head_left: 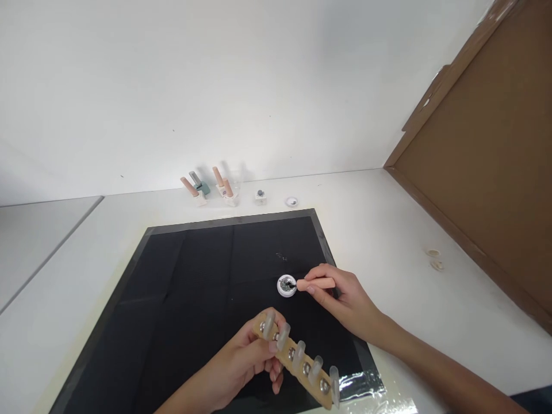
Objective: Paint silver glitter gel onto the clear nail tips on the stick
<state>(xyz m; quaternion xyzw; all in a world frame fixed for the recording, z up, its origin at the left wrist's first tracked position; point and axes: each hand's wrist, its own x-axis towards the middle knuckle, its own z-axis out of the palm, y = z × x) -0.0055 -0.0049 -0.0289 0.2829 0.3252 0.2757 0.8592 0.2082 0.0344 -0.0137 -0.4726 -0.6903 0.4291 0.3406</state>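
Observation:
My left hand (254, 353) grips a wooden nail tip stand (299, 368) with several clear false nails (298, 355) standing on metal studs along it. In my right hand (340, 293) is a nail polish brush (317, 283) with a peach handle, pinched between thumb and fingers. Its dark bristle end reaches into a small round white pot (287, 286) of silvery glitter flakes. The pot sits on a black mat (194, 299), just left of my right fingers. A few shiny flakes (281, 256) lie on the mat behind the pot.
Along the wall stand several nail polish bottles (228, 195), a small clear open bottle (260, 197) and a round white lid (292, 202). Two small pale discs (434, 259) lie at the right, near a brown cardboard panel (487, 172). Grey tape edges the mat.

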